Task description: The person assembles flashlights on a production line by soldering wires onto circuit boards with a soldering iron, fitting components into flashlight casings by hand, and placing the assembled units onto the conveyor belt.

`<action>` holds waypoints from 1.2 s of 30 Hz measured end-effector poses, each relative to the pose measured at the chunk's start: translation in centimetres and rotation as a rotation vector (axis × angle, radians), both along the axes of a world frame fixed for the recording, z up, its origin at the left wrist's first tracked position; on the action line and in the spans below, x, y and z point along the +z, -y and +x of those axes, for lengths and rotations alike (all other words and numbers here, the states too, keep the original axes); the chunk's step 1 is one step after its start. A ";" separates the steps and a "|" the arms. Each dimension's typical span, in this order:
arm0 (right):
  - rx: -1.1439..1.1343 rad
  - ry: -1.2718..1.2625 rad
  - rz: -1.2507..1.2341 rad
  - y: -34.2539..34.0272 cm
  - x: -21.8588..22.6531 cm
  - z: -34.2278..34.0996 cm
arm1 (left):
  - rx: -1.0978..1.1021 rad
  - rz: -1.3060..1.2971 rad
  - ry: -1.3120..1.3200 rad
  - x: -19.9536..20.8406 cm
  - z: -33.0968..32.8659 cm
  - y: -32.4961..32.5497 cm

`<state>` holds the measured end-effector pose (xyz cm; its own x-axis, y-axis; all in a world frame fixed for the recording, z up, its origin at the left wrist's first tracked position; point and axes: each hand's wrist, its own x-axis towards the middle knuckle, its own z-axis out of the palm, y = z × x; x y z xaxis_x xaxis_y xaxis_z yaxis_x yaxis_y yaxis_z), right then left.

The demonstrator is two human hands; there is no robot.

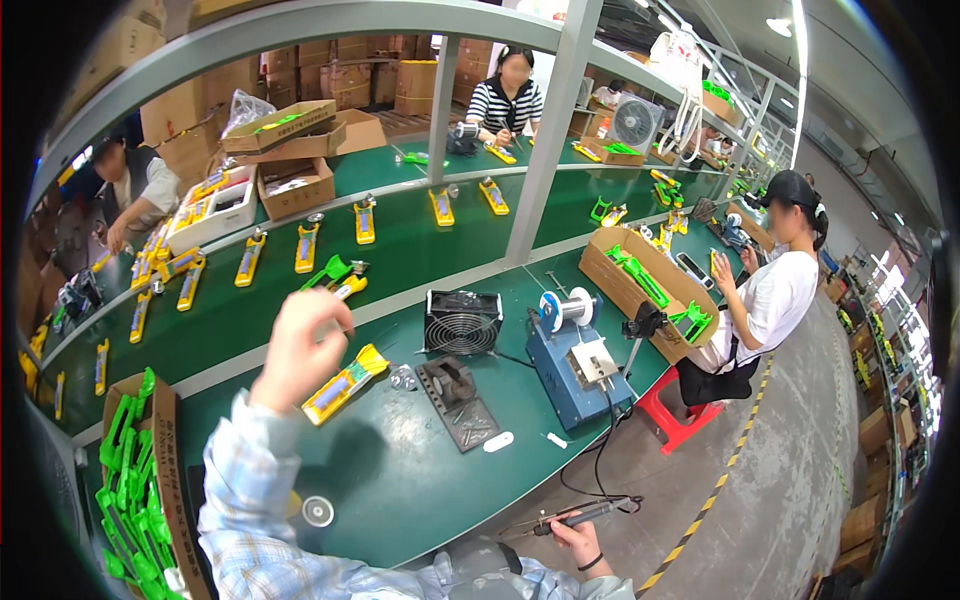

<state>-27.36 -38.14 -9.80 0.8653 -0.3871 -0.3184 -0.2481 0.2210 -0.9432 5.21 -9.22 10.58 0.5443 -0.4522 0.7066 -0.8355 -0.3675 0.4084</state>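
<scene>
My left hand [300, 345] is raised over the bench by the conveyor belt, fingers curled closed; what they hold, if anything, is hidden. Just beyond its fingertips lies a green part [333, 271] with a yellow piece [350, 287] beside it. Under this hand, a yellow housing [345, 383] with a blue cell and a green board rests on the bench. At the bench's front edge, my right hand [577, 540] grips a soldering iron [590, 513] with a black cable, pointing left.
A blue machine [575, 365] carries a solder wire spool [566, 308]. Near it stand a black fan [462, 322] and a dark fixture [457, 400]. Cardboard boxes of green parts [130, 480] flank the bench. Yellow housings [306, 247] line the belt [400, 262]. Co-workers sit across and at right.
</scene>
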 end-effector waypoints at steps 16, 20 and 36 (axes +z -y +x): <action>-0.081 0.177 -0.075 -2.3 4.6 -3.9 | -1.498 -0.438 -1.486 -16.3 -15.3 0.7; -0.083 0.298 0.002 -3.5 6.2 -3.9 | -1.793 -0.647 -1.373 -18.6 -13.9 0.0; -0.127 0.397 -0.269 -11.3 2.6 13.3 | -1.822 -1.094 -1.317 -17.8 -12.8 -2.6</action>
<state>-14.09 -26.88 -7.21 0.8401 -0.5207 0.1521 0.1553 -0.0378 -0.9871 -7.56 -6.66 -7.20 0.3707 -0.6307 0.6818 0.7368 0.6466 0.1975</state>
